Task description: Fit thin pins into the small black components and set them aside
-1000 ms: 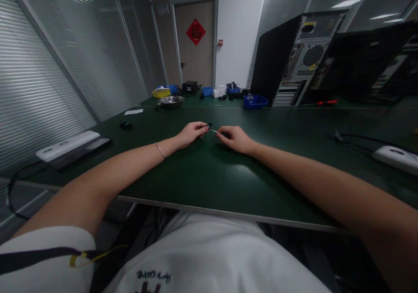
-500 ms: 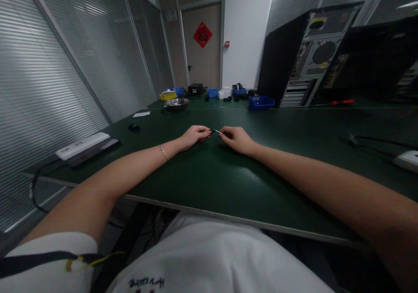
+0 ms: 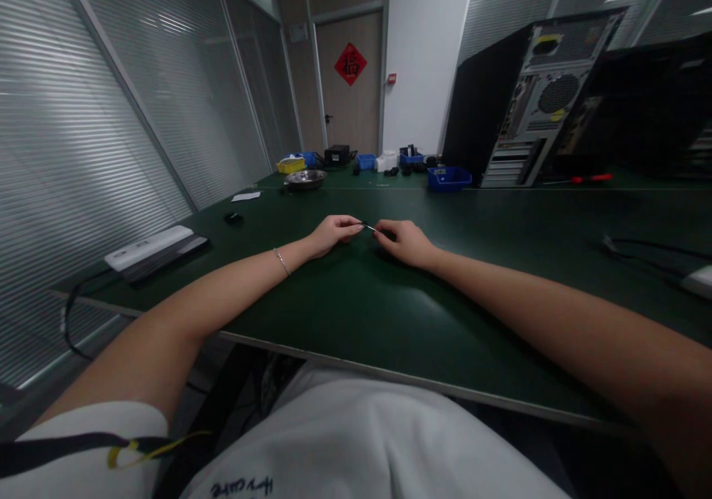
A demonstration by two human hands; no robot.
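Over the middle of the dark green table (image 3: 356, 306), both my hands face each other with a narrow gap between the fingertips. My left hand (image 3: 335, 233) is closed in a pinch on a small dark piece (image 3: 363, 224), too small to name. Between finger and thumb, my right hand (image 3: 405, 241) grips a thin metal shaft (image 3: 371, 227), whose rear end is hidden in the palm. The shaft's tip points left and meets or nearly meets the dark piece; I cannot tell whether they touch.
Far back stand a steel bowl (image 3: 305, 179), a yellow bin (image 3: 291, 165) and a blue bin (image 3: 449, 179). A computer tower (image 3: 534, 98) rises at the back right, near a red-handled tool (image 3: 591, 179). A white-and-black device (image 3: 159, 250) and a small black object (image 3: 233, 218) lie left.
The view has shifted slightly, so the background sits a little lower and further right. My fingers stay pinched, and the dark piece shows less beyond the left fingertips.
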